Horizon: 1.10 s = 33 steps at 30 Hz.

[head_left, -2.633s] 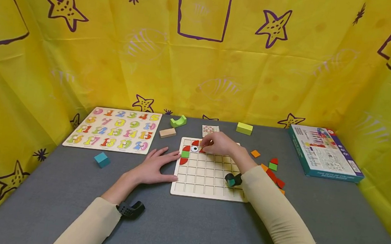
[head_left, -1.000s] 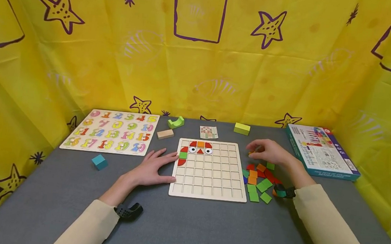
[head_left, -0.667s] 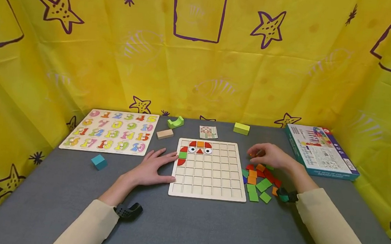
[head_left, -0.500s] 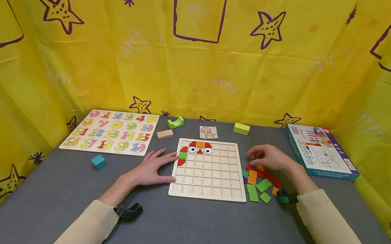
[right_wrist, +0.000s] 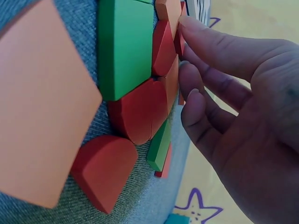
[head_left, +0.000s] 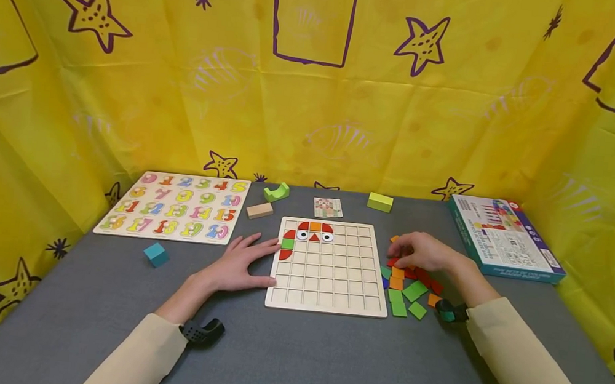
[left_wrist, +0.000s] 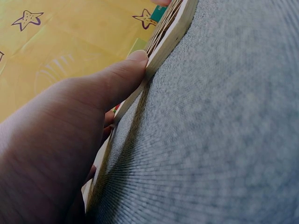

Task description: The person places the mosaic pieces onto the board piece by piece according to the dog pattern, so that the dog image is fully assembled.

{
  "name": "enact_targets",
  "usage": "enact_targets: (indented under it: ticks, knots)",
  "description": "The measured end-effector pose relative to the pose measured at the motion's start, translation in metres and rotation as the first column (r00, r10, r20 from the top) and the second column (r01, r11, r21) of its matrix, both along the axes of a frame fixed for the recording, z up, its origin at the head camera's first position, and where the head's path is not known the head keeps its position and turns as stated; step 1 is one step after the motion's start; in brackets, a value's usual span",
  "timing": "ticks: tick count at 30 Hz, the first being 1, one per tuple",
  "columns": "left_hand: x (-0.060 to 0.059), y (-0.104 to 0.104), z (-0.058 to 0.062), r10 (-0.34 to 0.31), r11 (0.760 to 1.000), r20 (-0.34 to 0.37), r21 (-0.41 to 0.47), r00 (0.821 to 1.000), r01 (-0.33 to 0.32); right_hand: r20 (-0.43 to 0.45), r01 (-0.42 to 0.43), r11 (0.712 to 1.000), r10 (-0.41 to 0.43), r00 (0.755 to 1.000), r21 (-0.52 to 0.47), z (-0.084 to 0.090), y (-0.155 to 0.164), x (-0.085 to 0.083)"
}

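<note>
- right hand (head_left: 423, 251) sits over the loose tiles (head_left: 408, 285) just right of the grid board (head_left: 329, 279), fingertips (right_wrist: 189, 27) touching red ones, grip loose, nothing held
- left hand (head_left: 240, 264) flat on the worktop (head_left: 297, 358), grip relaxed, thumb against board's left edge

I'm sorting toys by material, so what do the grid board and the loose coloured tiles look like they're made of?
The grid board looks like pale unfinished wood: light tan, with a thick layered edge in the left wrist view. The coloured tiles seem to be painted wood, thick and matt with solid colour, though dense plastic can't be ruled out.
</note>
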<state>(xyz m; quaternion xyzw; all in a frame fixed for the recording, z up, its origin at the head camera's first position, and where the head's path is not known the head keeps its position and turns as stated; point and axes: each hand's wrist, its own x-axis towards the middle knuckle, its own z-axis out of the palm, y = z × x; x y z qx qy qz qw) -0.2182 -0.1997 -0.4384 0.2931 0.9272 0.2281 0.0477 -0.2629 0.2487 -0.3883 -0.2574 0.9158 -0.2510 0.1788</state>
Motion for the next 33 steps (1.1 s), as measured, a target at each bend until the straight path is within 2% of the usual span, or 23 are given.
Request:
enact_targets:
  ticks: [8, 15, 25, 29, 33]
  knots:
    - [0.0008, 0.001, 0.0024, -0.003, 1.0, -0.004, 0.008, 1.0, 0.003, 0.015, -0.032, 0.999, 0.031, 0.999, 0.029, 0.0012, -0.0013, -0.001]
    - [0.0005, 0.0001, 0.0019, -0.013, 1.0, -0.025, 0.011, 1.0, 0.013, 0.053, 0.006, 0.999, -0.008, 0.999, 0.033, 0.0042, 0.003, -0.0011]
    - [0.0012, 0.0, 0.0034, -0.015, 1.0, -0.02, 0.012, 1.0, 0.015, 0.071, 0.004, 0.999, -0.008, 0.997, 0.054, 0.0025, 0.0024, -0.0015]
    - [0.0021, 0.0002, 0.004, -0.016, 1.0, -0.02, 0.013, 1.0, 0.016, 0.09, 0.004, 1.0, -0.007, 0.996, 0.026, 0.0033, 0.0019, -0.0017]
    - [0.0024, 0.0005, 0.0043, -0.016, 1.0, -0.018, 0.016, 1.0, 0.016, 0.06, -0.009, 0.999, 0.011, 0.998, -0.036, 0.0055, 0.0006, -0.0018]
